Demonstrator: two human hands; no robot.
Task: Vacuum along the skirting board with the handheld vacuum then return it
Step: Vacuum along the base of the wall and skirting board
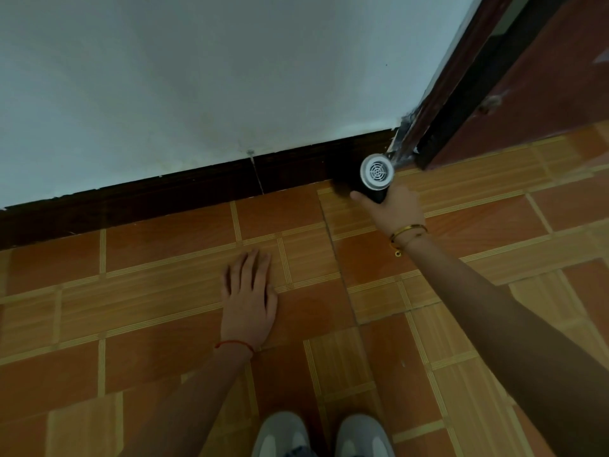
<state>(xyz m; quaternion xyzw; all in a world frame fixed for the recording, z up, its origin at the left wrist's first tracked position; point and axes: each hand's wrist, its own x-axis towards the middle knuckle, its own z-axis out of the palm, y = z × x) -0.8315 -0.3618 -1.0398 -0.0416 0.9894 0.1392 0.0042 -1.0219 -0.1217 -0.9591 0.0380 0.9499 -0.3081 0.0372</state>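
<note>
We find the right hand [393,209] curled round the dark body of the handheld vacuum [374,179], thumb on its left side, fingers wrapped out of sight behind. The vacuum sits at the far right end of the skirting board [164,199], hard by the door frame [425,127]; its white vented rear cap faces us, so the nozzle points away toward the board. We cannot tell whether the nozzle touches the board, as the body hides it.

The left hand [248,296] lies flat on the tiled floor [164,324], fingers straight and close together, holding nothing; we judge it a brace for the crouch. Two grey shoes [321,435] show at the near edge.

Assessment: the sweep appears to be at the corner end of the run. To do it well, we recommend keeping the nozzle low in the seam where board meets floor, drawing steadily leftward along the board, and slowing at the vertical crack [255,173] in the board, where dust likely lodges. The bracing hand should shift left in step so the reach never overextends. The corner beside the frame looks dusty and merits a second pass.
</note>
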